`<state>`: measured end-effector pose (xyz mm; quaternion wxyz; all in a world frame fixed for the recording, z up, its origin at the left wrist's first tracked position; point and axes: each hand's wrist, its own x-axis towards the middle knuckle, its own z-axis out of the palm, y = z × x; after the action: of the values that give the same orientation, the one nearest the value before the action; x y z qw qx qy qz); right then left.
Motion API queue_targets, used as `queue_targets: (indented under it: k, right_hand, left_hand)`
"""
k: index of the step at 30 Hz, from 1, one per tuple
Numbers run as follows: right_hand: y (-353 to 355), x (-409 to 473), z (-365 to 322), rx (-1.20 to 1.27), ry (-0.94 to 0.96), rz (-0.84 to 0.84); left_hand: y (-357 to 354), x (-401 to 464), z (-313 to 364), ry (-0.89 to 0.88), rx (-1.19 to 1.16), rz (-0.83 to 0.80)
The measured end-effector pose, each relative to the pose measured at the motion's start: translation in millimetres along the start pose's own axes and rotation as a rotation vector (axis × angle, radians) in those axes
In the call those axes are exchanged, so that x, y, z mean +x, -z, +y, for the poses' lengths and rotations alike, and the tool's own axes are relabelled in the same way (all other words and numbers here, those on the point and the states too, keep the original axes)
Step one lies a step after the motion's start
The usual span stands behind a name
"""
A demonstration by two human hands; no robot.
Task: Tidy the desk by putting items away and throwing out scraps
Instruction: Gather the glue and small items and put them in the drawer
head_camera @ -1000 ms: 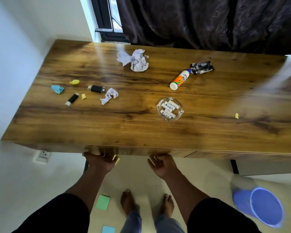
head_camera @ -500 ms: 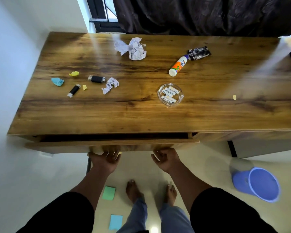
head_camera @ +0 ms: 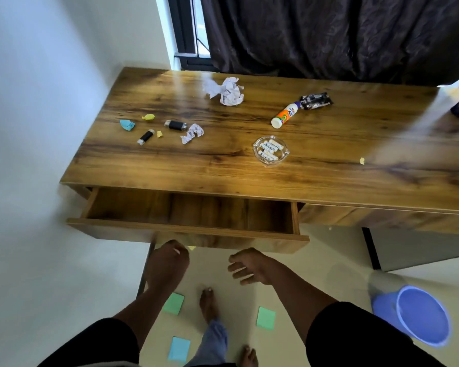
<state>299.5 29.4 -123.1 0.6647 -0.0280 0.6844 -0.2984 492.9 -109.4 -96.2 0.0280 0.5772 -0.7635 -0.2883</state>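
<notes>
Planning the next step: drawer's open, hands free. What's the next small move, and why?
Probably reach the left hand to the black USB stick: the drawer stands open, both hands hold nothing, and that stick lies on the desk's left side above it.

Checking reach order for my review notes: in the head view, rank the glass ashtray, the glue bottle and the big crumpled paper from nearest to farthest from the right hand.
From the right hand, below the open drawer:
1. Glass ashtray, mid-desk, holding batteries.
2. Glue bottle, lying on its side farther back, slightly right.
3. Big crumpled paper, near the desk's back edge by the curtain.
</notes>
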Motion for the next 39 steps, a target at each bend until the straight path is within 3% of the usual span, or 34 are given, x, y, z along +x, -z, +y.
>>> queue_targets:
  k: [3, 5, 8, 11, 14, 16, 27, 32, 39]
  right_hand:
    - [-20.5, -34.8, -25.3, -0.309, 0.123, -0.072]
    - [-32.7, -58.5, -43.1, -0.442, 0.263, -0.04]
    - [-41.4, -86.9, -63.6, -0.535, 0.604, 0.183]
    - [-33.3, -101.8, -70.8, -0.684, 0.783, 0.489]
    - [-15.2, -100.7, -56.0, -0.98, 0.739, 0.602]
    - [-2.0, -95.9, -38.9, -1.119, 0.662, 0.587]
    - [-0.3, -101.9, -23.6, -0.989, 0.637, 0.561]
    - [-2.3, -105.6, -21.9, -1.041, 0.549, 0.406]
    - [-7.9, -116.3, -18.5, -1.055, 0.431, 0.164]
  left_hand:
    - [14.2, -21.9, 11.2, -0.349, 0.187, 0.098]
    - [20.4, -23.8, 16.8, -0.524, 0.176, 0.237]
    - [31.2, -19.7, 30.0, -0.653, 0.194, 0.348]
    - [33.7, -9.6, 34.8, -0.61, 0.361, 0.174]
    - [32.4, -8.0, 33.3, -0.546, 0.444, -0.03]
    - [33.0, -12.2, 33.6, -0.546, 0.448, -0.046]
    - [56.2, -29.3, 43.6, -0.448, 0.367, -0.153]
    - [62.2, -35.0, 31.5, -0.38, 0.316, -0.287]
    - [67.8, -33.7, 32.9, -0.42, 0.526, -0.465]
